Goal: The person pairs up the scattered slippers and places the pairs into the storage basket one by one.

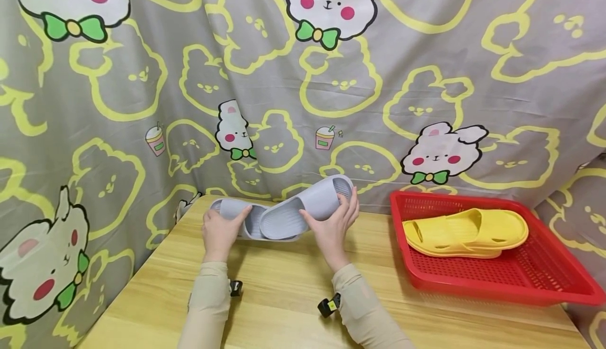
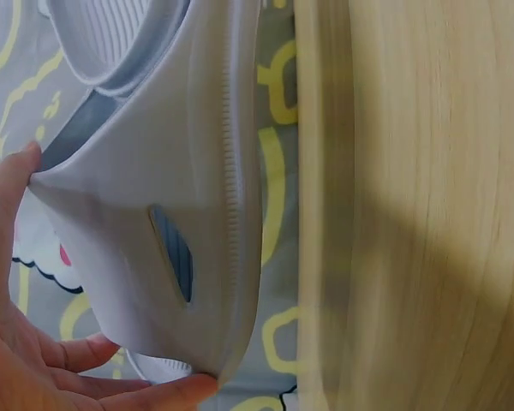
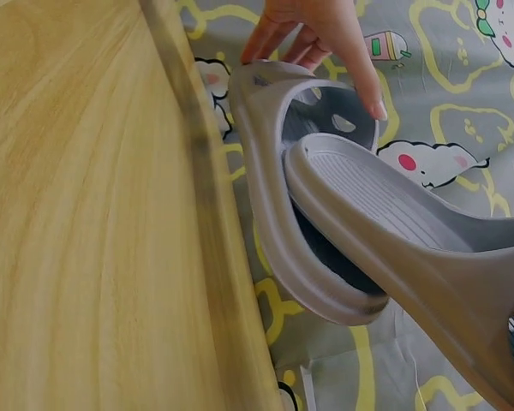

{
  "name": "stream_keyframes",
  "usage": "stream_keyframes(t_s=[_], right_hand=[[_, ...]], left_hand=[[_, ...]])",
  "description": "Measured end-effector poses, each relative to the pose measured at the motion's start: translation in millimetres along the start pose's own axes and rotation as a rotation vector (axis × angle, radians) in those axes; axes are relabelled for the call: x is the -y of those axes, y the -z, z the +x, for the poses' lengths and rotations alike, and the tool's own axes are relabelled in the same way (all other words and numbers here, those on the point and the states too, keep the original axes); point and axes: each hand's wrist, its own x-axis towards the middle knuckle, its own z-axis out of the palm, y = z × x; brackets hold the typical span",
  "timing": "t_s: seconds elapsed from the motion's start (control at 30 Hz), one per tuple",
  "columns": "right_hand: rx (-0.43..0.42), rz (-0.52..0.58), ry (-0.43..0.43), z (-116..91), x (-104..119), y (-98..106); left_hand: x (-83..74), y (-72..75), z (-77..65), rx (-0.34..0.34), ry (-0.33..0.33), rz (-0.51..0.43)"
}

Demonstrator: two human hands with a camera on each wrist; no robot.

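My left hand (image 1: 221,233) grips a light grey slipper (image 2: 154,248) at its strap, thumb on the strap's inner edge and fingers round the toe end. In my right hand (image 1: 333,228) is the matching grey slipper (image 1: 319,200), tilted with its toe end raised, thumb on the strap and fingers at the open toe. This second slipper's heel lies over the footbed of the first, partly hidden beneath it, as the right wrist view also shows. Both slippers are held near the table's back edge.
At the right of the wooden table (image 1: 279,307) stands a red plastic basket (image 1: 511,295) with yellow slippers (image 1: 497,228) in it, one on top of another. A grey patterned curtain (image 1: 279,86) hangs behind and to the left. Small black devices sit at both wrists.
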Motion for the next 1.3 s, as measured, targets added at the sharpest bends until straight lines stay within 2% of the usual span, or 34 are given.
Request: stream_keyframes(t_s=[0.2, 0.43, 0.73, 0.97, 1.17, 1.3], right_hand=[[-0.008, 0.001, 0.019, -3, 0, -3], [0.004, -0.002, 0.039, -6, 1, -5], [0.098, 0.010, 0.018, -9, 6, -6], [0.127, 0.056, 0.022, -7, 6, -5], [0.178, 0.092, 0.015, -2, 8, -2], [0.245, 0.103, -0.014, 2, 10, 2]], left_hand=[[-4.9, -1.3, -2.3, -0.018, 0.000, -0.014], [-7.7, -5.3, -5.3, 0.008, 0.011, -0.025], [-8.5, -7.9, -6.1, 0.013, 0.009, -0.024], [-7.3, -7.2, -4.6, 0.006, 0.017, -0.022], [-2.7, -3.7, -1.2, -0.025, 0.042, -0.024], [0.7, 1.6, 1.6, -0.029, 0.049, -0.011]])
